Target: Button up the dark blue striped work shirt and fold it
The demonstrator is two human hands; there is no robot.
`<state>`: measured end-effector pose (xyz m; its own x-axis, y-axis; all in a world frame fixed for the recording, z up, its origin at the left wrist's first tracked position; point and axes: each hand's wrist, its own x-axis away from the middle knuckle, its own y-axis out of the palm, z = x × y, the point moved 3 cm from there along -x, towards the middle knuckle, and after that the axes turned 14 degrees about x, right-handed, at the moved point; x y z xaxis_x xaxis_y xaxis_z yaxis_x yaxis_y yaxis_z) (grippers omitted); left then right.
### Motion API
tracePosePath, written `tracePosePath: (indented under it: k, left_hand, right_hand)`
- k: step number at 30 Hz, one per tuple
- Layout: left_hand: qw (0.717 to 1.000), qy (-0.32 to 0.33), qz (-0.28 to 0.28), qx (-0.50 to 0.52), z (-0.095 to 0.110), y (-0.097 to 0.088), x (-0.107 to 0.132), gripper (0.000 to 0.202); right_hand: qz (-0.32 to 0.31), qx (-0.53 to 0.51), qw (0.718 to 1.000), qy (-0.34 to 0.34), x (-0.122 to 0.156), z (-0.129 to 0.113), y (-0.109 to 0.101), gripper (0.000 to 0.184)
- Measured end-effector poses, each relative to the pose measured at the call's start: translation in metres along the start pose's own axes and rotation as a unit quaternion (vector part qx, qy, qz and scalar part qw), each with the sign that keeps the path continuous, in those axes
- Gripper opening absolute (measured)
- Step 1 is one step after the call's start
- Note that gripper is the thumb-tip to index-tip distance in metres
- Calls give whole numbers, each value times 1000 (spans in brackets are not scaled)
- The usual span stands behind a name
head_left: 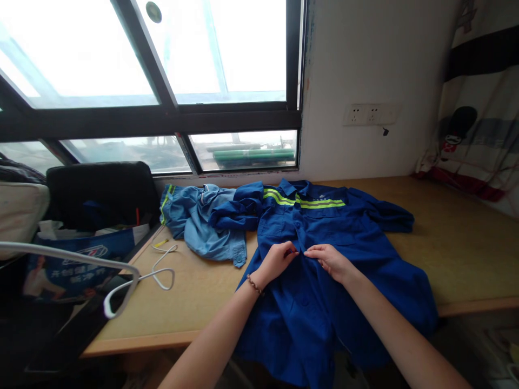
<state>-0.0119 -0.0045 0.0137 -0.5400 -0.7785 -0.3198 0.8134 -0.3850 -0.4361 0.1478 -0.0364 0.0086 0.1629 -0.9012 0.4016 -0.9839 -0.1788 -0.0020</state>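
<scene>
A dark blue work jacket (348, 237) with yellow-green reflective strips across its chest lies front up on the wooden table, its lower part hanging over the front edge. My left hand (279, 258) and my right hand (330, 260) meet at the front opening, halfway down. Each hand pinches an edge of the jacket's front, fingertips almost touching. One button (297, 223) shows above my hands and another lower on the front strip. Whether a button is between my fingers is hidden. A beaded bracelet is on my left wrist.
A lighter blue garment (203, 221) lies crumpled left of the jacket. A white cable (162, 270) loops over the table (194, 302). Left of the table stand a black chair (101, 189) and a printed bag (81, 270). Window, wall sockets (365, 114) and curtain (482, 113) lie behind.
</scene>
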Motion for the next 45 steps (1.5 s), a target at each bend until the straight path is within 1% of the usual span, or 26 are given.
tracePosePath:
  k: [2,4,7,9,13,16,18,21,24,26,28,30,31,32,34,36,41,45]
  left_hand:
    - [999,-7,-2,33,1,2,1,13]
    - [998,-17,4,54,-1,3,1,13]
    - [994,-40,15,102,-6,3,1,22]
    - [986,-62,20,152,-10,4,0,29]
    - [961,-121,28,249,-16,7,-3,31]
    - [940,-155,65,297,-17,5,-4,33]
    - [926,-184,79,319,-16,3,-4,34]
    - [902,-214,69,368,-15,3,-2,34]
    - [874,-219,48,430,-13,5,0,36]
    - [862,-217,38,457,-12,8,1,36]
    - [858,-212,33,467,-12,9,1,36]
    - [858,-206,32,470,-13,11,1,37]
    - [858,-204,33,471,-13,11,1,37]
    - [858,-202,35,471,-13,11,1,37]
    - [860,-199,39,469,-14,11,1,37]
    - [862,-197,40,465,-13,11,1,37]
    - [873,-196,37,445,-10,11,0,33]
    - [878,-194,35,436,-10,12,-1,32]
  right_hand:
    - [-14,-2,1000,1,4,-2,0,18]
    - [-10,-11,1000,0,7,-2,0,21]
    - [9,-38,999,8,7,-1,0,26]
    - [10,-53,998,9,8,-1,2,24]
    - [-14,-58,998,-5,10,-8,7,19]
    - [-31,-35,998,-30,7,-14,11,21]
    - [-51,-19,997,-52,3,-15,12,22]
    - [-83,-16,995,-59,-5,-7,10,25]
    - [-80,-30,994,-61,-10,6,6,27]
    - [-65,-38,994,-74,-12,12,4,28]
    - [-34,-31,995,-90,-13,16,3,30]
    - [17,0,992,-123,-14,16,2,31]
    - [46,27,987,-153,-14,14,1,29]
    - [75,59,977,-189,-14,12,0,27]
    - [124,127,949,-259,-13,8,-1,21]
    - [154,172,927,-297,-12,6,-1,19]
    - [194,196,908,-316,-10,7,-1,17]
    - [199,205,906,-312,-10,8,0,17]
